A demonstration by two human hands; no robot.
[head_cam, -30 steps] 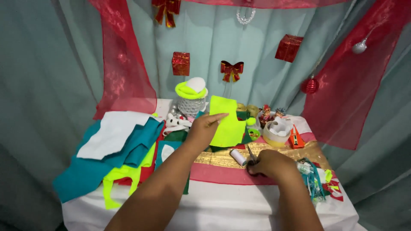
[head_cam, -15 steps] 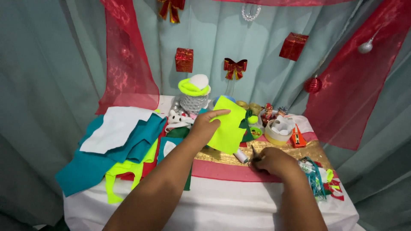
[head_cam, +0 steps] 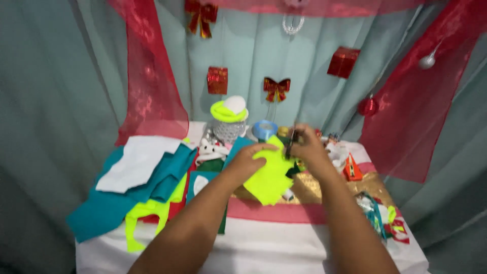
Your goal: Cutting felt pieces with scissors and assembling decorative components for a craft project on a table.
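Note:
My left hand (head_cam: 249,160) pinches a neon yellow felt piece (head_cam: 269,180) and holds it up over the middle of the table. My right hand (head_cam: 308,148) is at the felt's upper right edge, closed around a dark slim tool (head_cam: 289,143) whose kind I cannot make out. The tool's tip touches or nearly touches the top of the felt. Both forearms reach in from the bottom of the view.
A pile of teal, white and neon felt sheets (head_cam: 137,177) lies on the left of the white-covered table (head_cam: 264,248). Behind stand a silver mesh basket (head_cam: 228,129), a blue tape roll (head_cam: 265,129) and an orange object (head_cam: 352,169). Ribbons (head_cam: 380,215) lie at the right edge. Red drapes hang on both sides.
My right hand has lifted from the table's front right up to the top edge of the felt, carrying the dark tool. My left hand has tilted the felt slightly.

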